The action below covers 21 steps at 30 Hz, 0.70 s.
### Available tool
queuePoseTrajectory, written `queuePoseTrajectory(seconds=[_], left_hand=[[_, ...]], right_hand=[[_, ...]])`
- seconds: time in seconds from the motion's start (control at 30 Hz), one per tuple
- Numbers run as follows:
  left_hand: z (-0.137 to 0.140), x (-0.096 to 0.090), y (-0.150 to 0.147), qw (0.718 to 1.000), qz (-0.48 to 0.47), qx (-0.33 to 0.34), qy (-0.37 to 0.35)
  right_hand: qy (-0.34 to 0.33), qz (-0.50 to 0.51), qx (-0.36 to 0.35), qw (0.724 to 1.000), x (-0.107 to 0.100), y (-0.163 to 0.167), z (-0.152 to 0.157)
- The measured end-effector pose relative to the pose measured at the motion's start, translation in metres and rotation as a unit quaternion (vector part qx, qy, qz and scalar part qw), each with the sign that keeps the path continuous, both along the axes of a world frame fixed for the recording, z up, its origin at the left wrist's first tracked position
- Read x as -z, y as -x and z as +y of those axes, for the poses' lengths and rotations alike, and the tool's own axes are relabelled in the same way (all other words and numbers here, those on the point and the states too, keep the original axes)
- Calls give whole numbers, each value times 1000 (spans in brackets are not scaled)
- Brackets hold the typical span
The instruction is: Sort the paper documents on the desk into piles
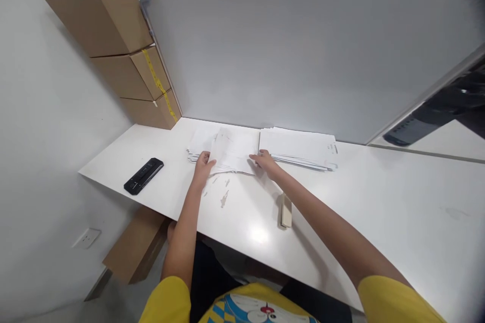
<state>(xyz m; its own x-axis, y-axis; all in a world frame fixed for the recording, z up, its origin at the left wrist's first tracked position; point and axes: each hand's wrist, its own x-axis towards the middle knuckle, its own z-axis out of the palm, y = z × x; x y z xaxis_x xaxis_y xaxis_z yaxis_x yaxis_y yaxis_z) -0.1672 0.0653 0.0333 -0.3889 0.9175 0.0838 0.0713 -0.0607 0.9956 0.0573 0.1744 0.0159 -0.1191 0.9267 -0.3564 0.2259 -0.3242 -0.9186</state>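
Note:
White paper sheets (237,149) lie in front of me with their edges a little uneven. My left hand (203,165) grips their left edge, thumb on top and fingers curled at the side. At the right edge, my right hand (264,162) pinches the same sheets between thumb and fingers. Partly covered by them on the left is another paper stack (199,140). To the right, beside my right hand, rests a wider paper stack (297,145) with small marks at its far end. A beige block-like object (286,211) sits below my right forearm.
A black phone-like device (144,176) lies on the white table (235,222) at left. Stacked cardboard boxes (113,15) stand in the back left corner. A pale upright panel (265,55) borders the table's back. Another cardboard box (136,245) is below the table.

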Motion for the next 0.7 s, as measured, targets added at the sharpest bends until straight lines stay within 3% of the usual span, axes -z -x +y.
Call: queuePoseTrajectory(seconds=[0.17,0.3,0.47,0.57,0.7], left_hand=[[-32,5,-5,998,-49,35,4],[-47,6,-4,999,-40,11,20],[-59,0,-19,998,-40,0,-41],[-36,-2,-36,992,-77,-14,-95],[46,-10,-78,986,-117,0,-119]], right_hand=[[4,56,-55,997,-1,-11,-8],[-72,167,-115,977,-2,-22,-24],[-186,207,-59,959,-1,-39,-47],[-228,191,-16,955,-3,-56,-50],[-282,77,80,953,-11,-107,-11]])
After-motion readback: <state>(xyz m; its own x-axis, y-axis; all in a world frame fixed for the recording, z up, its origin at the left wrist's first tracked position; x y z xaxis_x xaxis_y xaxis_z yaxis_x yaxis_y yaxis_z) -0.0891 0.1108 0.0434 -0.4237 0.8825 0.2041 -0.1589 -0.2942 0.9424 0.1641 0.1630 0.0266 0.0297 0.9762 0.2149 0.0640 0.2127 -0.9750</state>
